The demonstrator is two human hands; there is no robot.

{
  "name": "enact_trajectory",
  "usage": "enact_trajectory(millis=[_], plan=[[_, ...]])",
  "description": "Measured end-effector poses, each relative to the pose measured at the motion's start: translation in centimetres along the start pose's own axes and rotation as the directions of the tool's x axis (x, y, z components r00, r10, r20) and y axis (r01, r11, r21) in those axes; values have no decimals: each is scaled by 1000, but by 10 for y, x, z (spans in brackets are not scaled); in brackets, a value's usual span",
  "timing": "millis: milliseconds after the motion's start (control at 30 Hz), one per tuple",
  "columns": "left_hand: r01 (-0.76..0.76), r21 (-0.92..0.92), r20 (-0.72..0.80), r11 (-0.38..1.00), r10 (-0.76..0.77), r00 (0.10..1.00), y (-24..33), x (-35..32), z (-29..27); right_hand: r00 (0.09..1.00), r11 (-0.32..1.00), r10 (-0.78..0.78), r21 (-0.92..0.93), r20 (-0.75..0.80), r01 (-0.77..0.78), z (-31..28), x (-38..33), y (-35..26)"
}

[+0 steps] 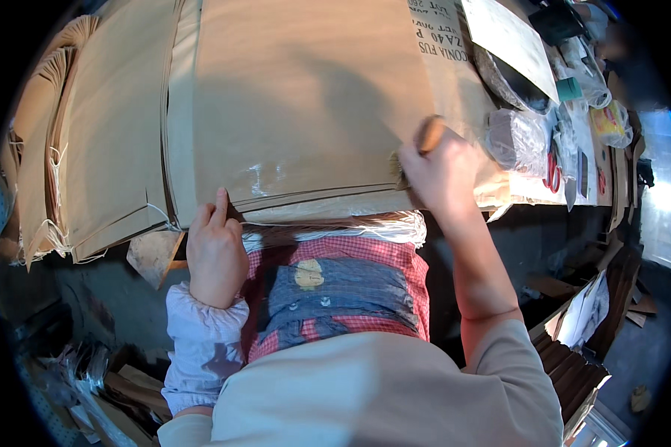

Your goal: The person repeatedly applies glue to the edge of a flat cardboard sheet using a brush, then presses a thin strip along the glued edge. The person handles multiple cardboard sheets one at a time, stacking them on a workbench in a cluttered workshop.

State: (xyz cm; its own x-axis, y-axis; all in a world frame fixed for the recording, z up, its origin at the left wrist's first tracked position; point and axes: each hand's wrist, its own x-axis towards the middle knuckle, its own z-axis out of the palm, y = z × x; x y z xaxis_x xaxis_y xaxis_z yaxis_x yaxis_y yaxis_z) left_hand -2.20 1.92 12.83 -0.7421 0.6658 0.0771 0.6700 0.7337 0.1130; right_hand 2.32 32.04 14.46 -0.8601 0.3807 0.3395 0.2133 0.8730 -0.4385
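A large brown paper sack [306,97] lies flat on top of a stack, its near edge facing me. My left hand [216,253] is at the sack's near left corner, index finger stretched along the paper and the other fingers curled at the edge; the thumb is mostly hidden. In my right hand [447,167] is a brush [431,134] with a rounded wooden handle, gripped in a closed fist. Its pale bristles touch down near the sack's near right edge, slightly blurred. Glossy wet-looking streaks show on the paper between my hands.
More stacked brown sacks [115,112] with white strings lie to the left. At the right are a white board [511,41], a plastic-wrapped bundle [517,140], red-handled scissors [552,173] and a teal-green object [569,89]. White strings [402,227] hang over my lap. Cardboard lies below right.
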Motion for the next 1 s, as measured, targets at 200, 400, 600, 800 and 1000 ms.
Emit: enact_trajectory(millis=[200,400,600,800,1000], plan=[[-28,35,4,999,28,1000,4,2,-7,909,423,390,849,145,-317,-52,4,63],[35,-281,17,959,-31,999,-2,-9,-19,995,919,-54,-395,-87,16,-103,-18,176],[223,-921,291,321,184,939,4,-29,-85,945,908,-158,419,287,25,-61,-79,55],[20,-675,-1,738,-28,1000,5,-20,-126,757,522,-469,834,454,-177,-29,-99,3],[15,-544,-107,839,-87,990,-43,5,-79,951,772,43,595,305,-226,-73,-28,50]])
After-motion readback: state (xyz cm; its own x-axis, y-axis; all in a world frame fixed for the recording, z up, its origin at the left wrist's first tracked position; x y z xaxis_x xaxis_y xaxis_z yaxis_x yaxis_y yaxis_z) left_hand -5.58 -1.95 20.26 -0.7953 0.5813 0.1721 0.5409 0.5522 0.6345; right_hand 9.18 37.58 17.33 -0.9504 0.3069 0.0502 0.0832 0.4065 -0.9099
